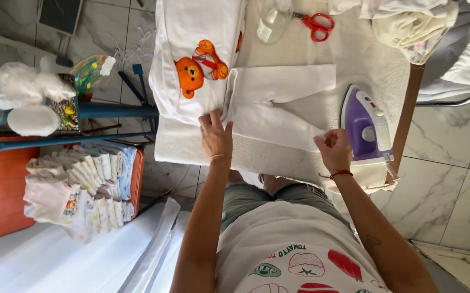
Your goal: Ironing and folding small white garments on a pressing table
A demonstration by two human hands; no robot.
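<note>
On the tabletop [278, 38], the left hand [216, 135] presses released fingers flat on the white garment [270, 106], while the right hand [333, 149], fingers clenched empty, hovers at the garment's near edge beside the purple iron [364, 126].

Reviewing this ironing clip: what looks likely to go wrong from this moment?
1. The purple and white steam iron rests on the white padded ironing surface close beside the right hand; a burn or scorch seems possible.
2. The left hand presses the small white garment, which could crease if it shifts.
3. The red-handled scissors lie near the cloth and might snag it.
</note>
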